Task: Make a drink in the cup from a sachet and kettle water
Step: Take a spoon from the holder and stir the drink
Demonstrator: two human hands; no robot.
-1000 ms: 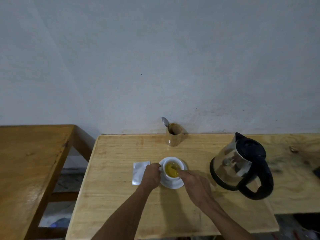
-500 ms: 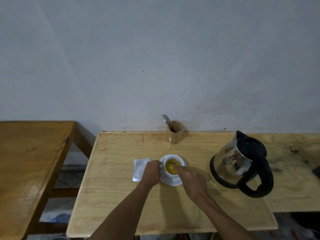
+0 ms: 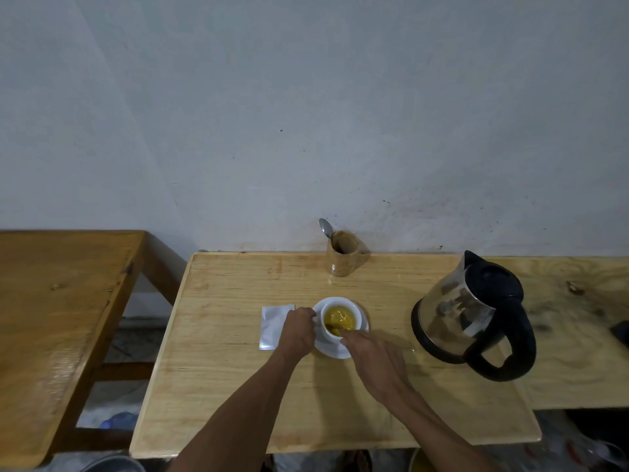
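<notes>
On the light wooden table [image 3: 218, 362], seen from the head camera, a white cup [image 3: 341, 320] of yellow drink sits on its saucer [image 3: 354, 349]; the left hand [image 3: 296, 330] is curled shut on the cup's side, and the right hand [image 3: 372, 356] has its fingers pinched at the rim, maybe on a stirrer, but I cannot tell. If the right hand pushes too hard, I think the cup could tip and spill hot drink. The silver sachet [image 3: 272, 321] lies flat beside the left hand, the kettle [image 3: 476, 318] stands to the right, a wooden holder [image 3: 343, 258] with a spoon [image 3: 326, 228] waits by the plain grey wall [image 3: 306, 97], and a darker table [image 3: 61, 301] is off to the left.
</notes>
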